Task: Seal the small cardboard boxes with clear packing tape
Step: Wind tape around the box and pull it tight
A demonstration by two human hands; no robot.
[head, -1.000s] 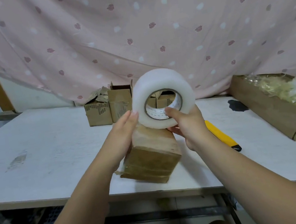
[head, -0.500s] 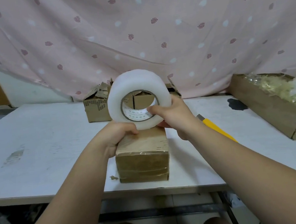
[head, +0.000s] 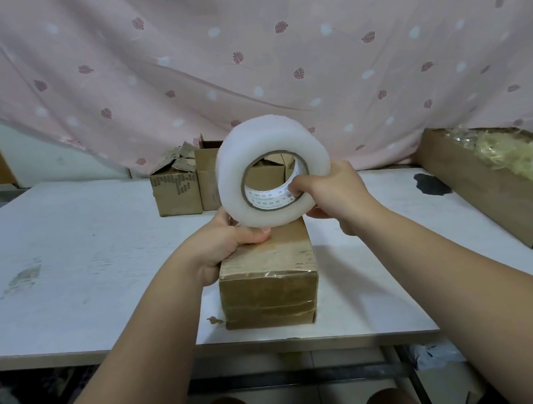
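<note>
A small brown cardboard box [head: 267, 286] lies on the white table [head: 79, 260] near its front edge, with glossy tape bands round its near face. Just above its far end I hold a big roll of clear packing tape [head: 267, 167] upright. My right hand [head: 331, 193] grips the roll, thumb hooked inside the core. My left hand [head: 226, 241] is curled at the box's top left edge, its thumb pressing beneath the roll; whether it pinches a tape end is hidden.
Three small open cardboard boxes [head: 177, 188] stand at the back of the table behind the roll. A long cardboard tray [head: 491, 192] of pale plastic-wrapped pieces lies at the right. A black stain [head: 430, 183] marks the table. A pink patterned curtain [head: 238, 53] hangs behind.
The box was turned from a skewed position to lie square to me. My left hand dropped from the roll's side to the box top. The roll has stayed just above the box.
</note>
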